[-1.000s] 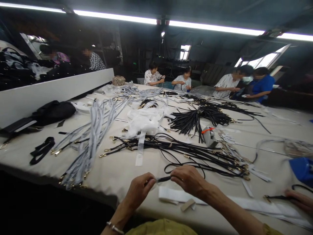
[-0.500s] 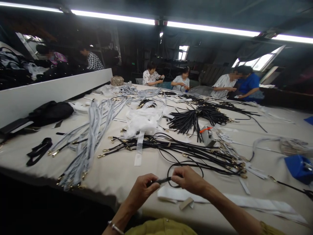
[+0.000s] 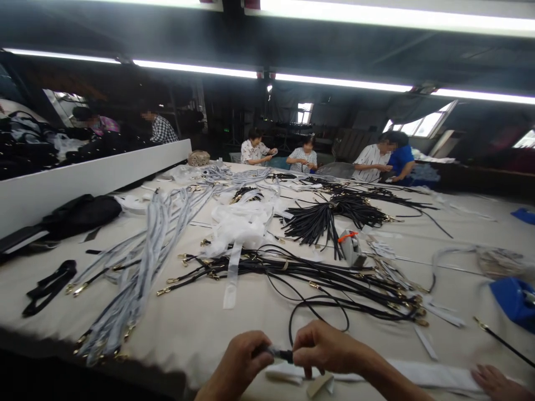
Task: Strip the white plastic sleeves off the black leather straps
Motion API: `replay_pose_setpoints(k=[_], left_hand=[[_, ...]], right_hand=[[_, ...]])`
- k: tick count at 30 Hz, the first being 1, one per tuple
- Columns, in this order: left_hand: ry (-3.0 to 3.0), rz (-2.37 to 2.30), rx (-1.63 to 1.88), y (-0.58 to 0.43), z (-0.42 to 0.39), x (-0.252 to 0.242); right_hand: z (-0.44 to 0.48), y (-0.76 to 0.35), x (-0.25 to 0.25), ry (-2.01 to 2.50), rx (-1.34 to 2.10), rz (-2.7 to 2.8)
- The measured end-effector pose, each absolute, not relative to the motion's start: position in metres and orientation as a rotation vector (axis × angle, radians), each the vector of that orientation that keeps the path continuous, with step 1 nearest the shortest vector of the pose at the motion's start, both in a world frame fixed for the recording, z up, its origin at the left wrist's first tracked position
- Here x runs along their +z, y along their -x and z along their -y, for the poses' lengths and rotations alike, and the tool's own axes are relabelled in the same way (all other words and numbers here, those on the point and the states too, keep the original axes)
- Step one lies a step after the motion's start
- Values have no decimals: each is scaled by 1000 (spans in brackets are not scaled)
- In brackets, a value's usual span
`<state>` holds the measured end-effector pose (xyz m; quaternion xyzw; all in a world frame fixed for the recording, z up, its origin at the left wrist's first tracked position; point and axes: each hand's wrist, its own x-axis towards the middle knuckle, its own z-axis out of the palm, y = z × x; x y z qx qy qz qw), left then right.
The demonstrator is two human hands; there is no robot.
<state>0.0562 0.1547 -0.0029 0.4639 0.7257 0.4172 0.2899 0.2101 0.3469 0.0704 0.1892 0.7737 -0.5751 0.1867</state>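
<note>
At the near edge of the table, my left hand is closed on one end of a short dark strap piece. My right hand pinches the same strap close by, fingers curled. Something pale or shiny shows on the strap by my left fingers; its kind is unclear. A thin black cord loops on the table just beyond my right hand. Past both hands lies a bundle of black straps with gold clasps, tied near its middle. White strips lie under and right of my right hand, with a small beige piece beside them.
Another person's hand rests on the white strips at lower right. Grey-white straps lie left; white wrapping and a fanned black strap bundle lie farther back. A blue holder stands right. Several people sit beyond.
The view has tilted upward, so table and hands appear lower. A co-worker's hand has come in at lower right. My hands still hold the strap between them.
</note>
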Motion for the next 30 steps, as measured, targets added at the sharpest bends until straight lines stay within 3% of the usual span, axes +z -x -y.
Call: replay_pose_setpoints(k=[5, 10, 15, 20, 25, 30], left_hand=[[-725, -1443, 1184, -67, -165, -7], [-647, -1317, 1248, -72, -167, -17], [-582, -1305, 1271, -73, -170, -20], [-664, -1360, 1256, -82, -183, -14], [-753, -1439, 1236, -77, -175, -14], [-727, -1463, 1203, -83, -171, -13]], right_hand=[[-335, -211, 58, -613, -1486, -2451], [-338, -214, 51, -731, -1643, -2135], [-342, -221, 56, -716, -1629, -2109], [-328, -215, 53, -892, -1110, -2626], [-342, -221, 61, -715, -1494, -2201], [-345, -228, 53, -760, -1287, -2372]])
